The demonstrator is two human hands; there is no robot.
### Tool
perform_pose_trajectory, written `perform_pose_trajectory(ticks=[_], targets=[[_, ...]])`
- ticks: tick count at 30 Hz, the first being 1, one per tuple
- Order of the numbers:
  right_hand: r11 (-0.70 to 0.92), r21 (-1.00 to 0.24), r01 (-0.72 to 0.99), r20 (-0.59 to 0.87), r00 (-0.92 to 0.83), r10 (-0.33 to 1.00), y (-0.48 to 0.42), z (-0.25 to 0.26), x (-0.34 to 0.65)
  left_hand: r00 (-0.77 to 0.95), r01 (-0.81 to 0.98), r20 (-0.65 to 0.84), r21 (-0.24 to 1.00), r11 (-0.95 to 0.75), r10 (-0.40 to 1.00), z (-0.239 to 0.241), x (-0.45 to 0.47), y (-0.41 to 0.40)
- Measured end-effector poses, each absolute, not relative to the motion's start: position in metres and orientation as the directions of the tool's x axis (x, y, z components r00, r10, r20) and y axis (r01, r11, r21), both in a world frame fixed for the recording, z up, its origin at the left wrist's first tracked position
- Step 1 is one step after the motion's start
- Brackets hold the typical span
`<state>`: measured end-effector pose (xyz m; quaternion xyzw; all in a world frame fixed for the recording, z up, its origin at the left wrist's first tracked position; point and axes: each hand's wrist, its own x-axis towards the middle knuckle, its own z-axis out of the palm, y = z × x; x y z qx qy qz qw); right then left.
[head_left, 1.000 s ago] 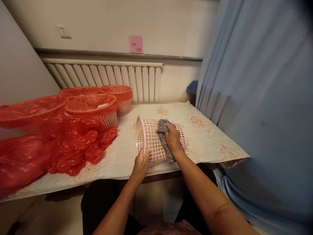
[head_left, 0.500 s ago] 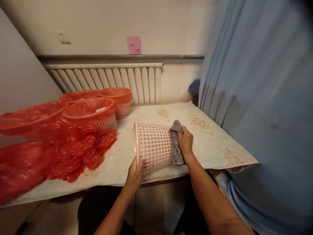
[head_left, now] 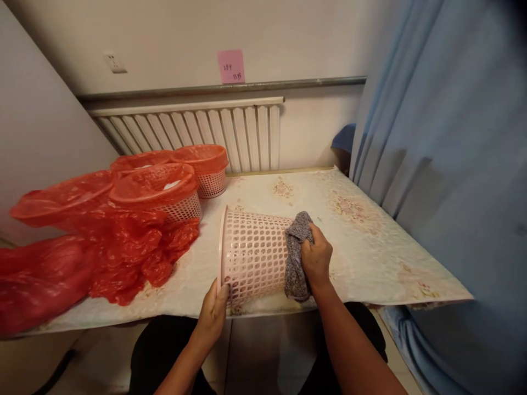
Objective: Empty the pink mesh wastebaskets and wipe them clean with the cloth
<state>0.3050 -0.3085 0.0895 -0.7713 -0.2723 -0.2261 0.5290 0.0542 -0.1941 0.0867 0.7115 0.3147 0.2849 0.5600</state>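
A pink perforated plastic basket (head_left: 253,255) lies on its side near the table's front edge, its open rim to the left. My left hand (head_left: 213,314) grips that rim from below at the front. My right hand (head_left: 316,258) is closed on a grey cloth (head_left: 295,258) and presses it against the basket's base end.
Red plastic bags (head_left: 123,247) lie heaped at the left of the table (head_left: 362,241). Behind them stand several baskets lined with red bags (head_left: 158,189). A white radiator (head_left: 206,129) runs along the back wall. A blue curtain (head_left: 453,137) hangs at the right.
My right hand has slid the grey cloth from the middle of the basket's side to its base end. The left hand has kept hold of the rim.
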Motion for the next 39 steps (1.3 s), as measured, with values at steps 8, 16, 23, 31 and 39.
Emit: perform_pose_trajectory(ticks=[8, 16, 23, 31, 39], targets=[[-0.277, -0.679, 0.68, 0.643, 0.733, 0.221, -0.308, 0.092, 0.309, 0.571, 0.186, 0.011, 0.972, -0.142, 0.821, 0.093, 0.059, -0.195], [-0.282, -0.673, 0.684, 0.641, 0.729, 0.239, -0.303, 0.089, 0.316, 0.589, 0.188, -0.011, 0.974, -0.124, 0.808, 0.093, 0.061, -0.192], [-0.28, -0.694, 0.664, 0.611, 0.748, 0.261, -0.297, 0.091, 0.324, 0.62, 0.164, 0.001, 0.978, -0.131, 0.785, 0.095, 0.067, -0.191], [-0.285, -0.689, 0.666, 0.605, 0.746, 0.279, -0.297, 0.089, 0.323, 0.673, 0.106, 0.078, 0.974, -0.2, 0.735, 0.096, 0.066, -0.191], [-0.305, -0.676, 0.671, 0.619, 0.741, 0.259, -0.301, 0.086, 0.32, 0.734, 0.048, 0.115, 0.974, -0.22, 0.67, 0.094, 0.061, -0.19]])
